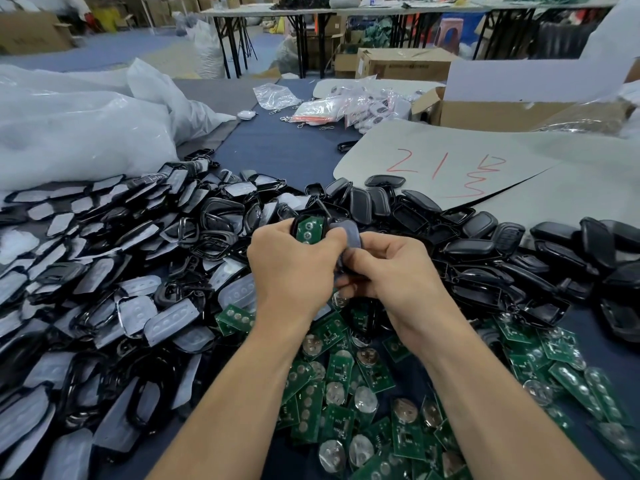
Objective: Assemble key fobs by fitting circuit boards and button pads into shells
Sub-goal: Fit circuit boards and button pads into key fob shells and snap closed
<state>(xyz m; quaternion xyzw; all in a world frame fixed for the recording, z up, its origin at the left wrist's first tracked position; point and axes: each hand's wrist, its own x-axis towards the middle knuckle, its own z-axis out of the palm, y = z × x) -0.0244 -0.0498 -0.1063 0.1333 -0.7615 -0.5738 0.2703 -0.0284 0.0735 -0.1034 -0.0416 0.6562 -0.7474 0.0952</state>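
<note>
Loose circuit boards (341, 370) crowd the bench's (277, 143) near edge. Your left hand (291, 268) grips a board-loaded shell (307, 230); your right hand (398, 271) pinches the grey button pad (348, 239) just right of it.

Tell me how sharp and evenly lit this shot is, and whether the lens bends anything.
Head view: light is flat, shadows soft. Head view: the left hand, right hand, and the shell and grey button pad they grip are sharp; the nearest circuit boards and far room blur. Head view: the wide lens bows the far tables; plastic bags glare mildly.
</note>
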